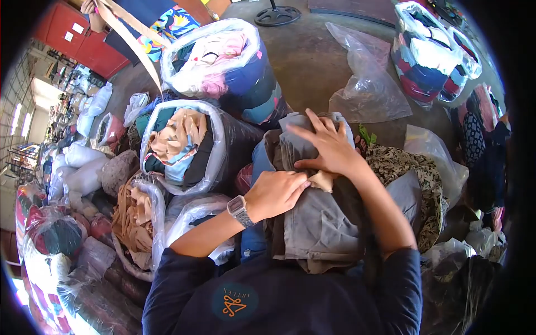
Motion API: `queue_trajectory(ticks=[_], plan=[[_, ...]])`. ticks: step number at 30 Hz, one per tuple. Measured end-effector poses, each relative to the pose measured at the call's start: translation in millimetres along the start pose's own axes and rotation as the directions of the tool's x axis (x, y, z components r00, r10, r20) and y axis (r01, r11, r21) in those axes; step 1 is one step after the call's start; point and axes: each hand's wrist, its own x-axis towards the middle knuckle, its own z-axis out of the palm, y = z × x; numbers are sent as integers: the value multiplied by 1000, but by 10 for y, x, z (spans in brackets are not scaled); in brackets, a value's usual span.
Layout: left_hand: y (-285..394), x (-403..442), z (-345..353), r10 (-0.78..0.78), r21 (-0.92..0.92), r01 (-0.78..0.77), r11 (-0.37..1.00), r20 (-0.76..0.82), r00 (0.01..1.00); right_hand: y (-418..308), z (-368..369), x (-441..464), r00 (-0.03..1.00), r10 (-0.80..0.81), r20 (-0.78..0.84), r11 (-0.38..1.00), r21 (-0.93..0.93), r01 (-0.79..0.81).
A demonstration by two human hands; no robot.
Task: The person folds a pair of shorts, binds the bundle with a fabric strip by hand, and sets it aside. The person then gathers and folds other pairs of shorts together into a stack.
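Grey garments (321, 223), which look like folded trousers, lie in a pile against my body. My left hand (276, 194), with a metal watch on its wrist, is closed on the grey cloth near the waist area. Just right of its fingertips a small beige piece of fabric (322, 181) sticks out. My right hand (329, 142) is spread flat above the upper part of the pile, its fingers apart and holding nothing. Whether its palm touches the cloth I cannot tell. Blue denim (254, 240) shows at the pile's left edge.
Plastic-lined sacks of clothes stand to the left, one with beige cloth (178, 134) and one with pink cloth (220, 50). Patterned cloth (405, 167) lies at the right. A clear plastic sheet (368, 89) is on the floor. Another person's hand (89, 6) holds a beige strip.
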Motion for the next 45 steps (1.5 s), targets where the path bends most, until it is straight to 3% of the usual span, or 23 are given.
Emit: queue_trajectory(ticks=[1, 2, 4, 5, 6, 8, 13, 22, 26, 28, 30, 32, 33, 34, 35, 36, 37, 38, 39, 40, 41, 42, 45], plan=[[3, 30, 9, 39, 26, -40, 999, 31, 999, -20, -69, 38, 997, 79, 25, 996, -44, -78], [17, 56, 11, 78, 51, -81, 995, 66, 995, 47, -190, 179, 956, 144, 256, 989, -7, -148], [77, 99, -18, 97, 69, -101, 992, 67, 993, 197, -237, 359, 923, 85, 376, 996, -5, -90], [63, 118, -9, 90, 83, -97, 992, 83, 993, 364, -4, 358, 966, -16, 259, 998, -55, 31], [58, 145, -13, 84, 96, -93, 991, 95, 992, 413, 97, 417, 968, -16, 251, 998, -61, 32], [63, 143, -60, 60, 116, -75, 990, 126, 990, 434, 187, 529, 846, 86, 526, 979, 111, -168], [2, 53, -14, -7, 112, -3, 994, 89, 996, 125, 281, 624, 955, 5, 298, 999, 38, -17], [339, 439, 143, 200, -2, -200, 980, 26, 979, -147, 371, 754, 914, 12, 405, 992, -120, 40], [316, 584, 136, 202, -62, -201, 978, 9, 979, -141, 380, 807, 900, 61, 433, 991, -133, -3], [235, 551, 124, 185, -55, -186, 981, -20, 983, -44, 352, 833, 878, 28, 478, 997, -73, 8], [172, 452, 97, -39, -32, 39, 999, -18, 999, 176, 365, 850, 983, -58, 174, 948, 317, 0], [129, 333, 124, -141, -292, 114, 950, -72, 987, 314, 217, 807, 999, 42, -32, 695, 719, -6], [153, 301, 112, -232, -337, 193, 922, -82, 969, 207, -17, 640, 970, 150, -191, 450, 887, 105], [138, 257, 177, -314, -384, 250, 889, -113, 943, 71, -376, 468, 952, 156, -262, 643, 759, 103], [93, 228, 273, -276, -428, 165, 888, -210, 938, -60, -675, 291, 981, 159, -114, 730, 683, -39], [169, 191, 210, -314, -434, 202, 878, -202, 928, -53, -728, 72, 998, 67, 1, 843, 534, -57], [115, 165, 333, -294, -394, 188, 900, -229, 928, -154, -754, -115, 991, 52, 127, 776, 619, -120], [90, 170, 447, -246, -471, 59, 880, -347, 905, -201, -655, -304, 994, 66, 93, 861, 498, -103], [161, 146, 356, -335, -510, 193, 839, -203, 920, -292, -703, -367, 994, 50, 97, 881, 465, -90], [144, 166, 442, -337, -540, 145, 829, -275, 901, -288, -537, -450, 990, -5, -144, 901, 428, 67], [127, 188, 479, -310, -586, 63, 808, -331, 891, -262, -530, -558, 988, -72, -137, 943, 313, 112], [177, 193, 417, -355, -619, 99, 779, -305, 884, -248, -563, -633, 986, -119, -120, 973, 184, 140], [175, 183, 365, -334, -647, 64, 760, -304, 892, -297, -541, -607, 975, -208, -76, 974, 70, 214]])
